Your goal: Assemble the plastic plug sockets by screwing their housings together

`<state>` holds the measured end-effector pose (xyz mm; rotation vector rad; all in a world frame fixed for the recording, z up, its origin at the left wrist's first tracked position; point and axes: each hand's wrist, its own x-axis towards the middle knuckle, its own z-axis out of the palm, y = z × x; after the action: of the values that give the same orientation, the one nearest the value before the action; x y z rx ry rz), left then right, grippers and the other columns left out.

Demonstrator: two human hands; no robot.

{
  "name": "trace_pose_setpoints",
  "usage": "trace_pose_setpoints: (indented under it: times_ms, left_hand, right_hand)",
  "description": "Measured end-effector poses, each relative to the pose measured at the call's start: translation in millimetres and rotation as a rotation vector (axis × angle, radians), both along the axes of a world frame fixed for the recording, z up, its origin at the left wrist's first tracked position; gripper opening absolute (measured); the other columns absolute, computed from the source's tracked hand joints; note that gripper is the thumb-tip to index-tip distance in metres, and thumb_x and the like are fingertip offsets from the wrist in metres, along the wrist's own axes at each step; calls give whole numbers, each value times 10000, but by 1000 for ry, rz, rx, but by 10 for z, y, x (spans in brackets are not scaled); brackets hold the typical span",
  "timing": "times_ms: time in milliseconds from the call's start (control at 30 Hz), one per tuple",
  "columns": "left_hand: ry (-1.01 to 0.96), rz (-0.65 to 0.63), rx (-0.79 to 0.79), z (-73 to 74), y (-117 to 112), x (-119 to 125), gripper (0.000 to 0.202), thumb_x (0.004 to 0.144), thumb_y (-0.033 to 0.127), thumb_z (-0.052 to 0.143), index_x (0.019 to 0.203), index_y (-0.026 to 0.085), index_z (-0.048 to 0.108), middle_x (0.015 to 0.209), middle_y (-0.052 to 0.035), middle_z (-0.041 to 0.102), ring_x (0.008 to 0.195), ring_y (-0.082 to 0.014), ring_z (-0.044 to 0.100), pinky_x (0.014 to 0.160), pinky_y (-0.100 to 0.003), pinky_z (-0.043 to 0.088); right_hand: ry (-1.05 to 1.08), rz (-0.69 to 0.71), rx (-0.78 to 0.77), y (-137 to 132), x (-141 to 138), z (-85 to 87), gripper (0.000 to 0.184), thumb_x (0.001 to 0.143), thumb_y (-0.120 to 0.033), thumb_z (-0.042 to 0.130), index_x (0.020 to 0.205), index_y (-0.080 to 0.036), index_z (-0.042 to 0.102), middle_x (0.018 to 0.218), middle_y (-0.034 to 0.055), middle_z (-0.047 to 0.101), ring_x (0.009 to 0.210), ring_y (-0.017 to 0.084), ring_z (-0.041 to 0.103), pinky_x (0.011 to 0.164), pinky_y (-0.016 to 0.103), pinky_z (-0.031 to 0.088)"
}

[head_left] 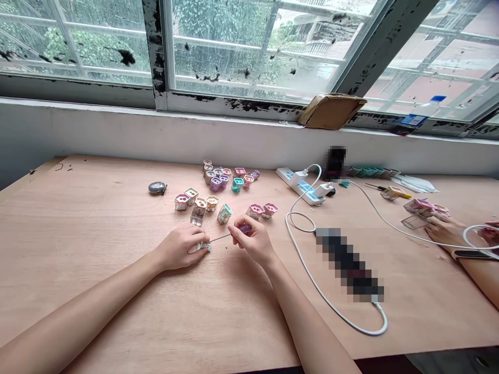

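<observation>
Left hand (177,248): curled around small clear housing (203,246), which rests on desk (97,218).
Right hand (253,241): pinching screwdriver (245,229), tip at housing.
Between hands: housing, screwdriver shaft.
Just ahead: more housings (200,206).

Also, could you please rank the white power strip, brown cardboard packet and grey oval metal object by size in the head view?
Brown cardboard packet, white power strip: too alike to rank.
Grey oval metal object: smallest.
</observation>
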<state>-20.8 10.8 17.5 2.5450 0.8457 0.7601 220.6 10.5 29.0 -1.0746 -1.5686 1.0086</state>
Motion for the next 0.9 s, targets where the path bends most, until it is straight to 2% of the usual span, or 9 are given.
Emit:
trace_pose_setpoints:
  times_ms: [300,600,900]
  left_hand:
    - [-8,-4,-20,-2,-3,-6,125,933,232,570,1015,208,662,994,-87,684,937,-234,620,816,-338,483]
    - [-11,-4,-21,-5,-1,-4,111,934,227,575,1011,209,653,997,-86,678,930,-234,630,814,-336,480]
    - [-1,14,-32,-7,-8,-10,104,942,242,582,1023,206,637,1010,-78,678,938,-231,626,824,-342,480]
  right_hand:
    - [139,-113,31,46,107,36,470,788,-588,768,683,-193,535,511,-6,566,393,111,474,365,219,344]
    - [-50,-44,58,45,82,-40,426,846,-535,709,672,-189,531,532,-12,535,431,110,497,409,221,351]
    - [-114,-38,90,60,109,-74,364,873,-462,677,678,-192,533,543,-16,528,445,117,494,440,235,358]
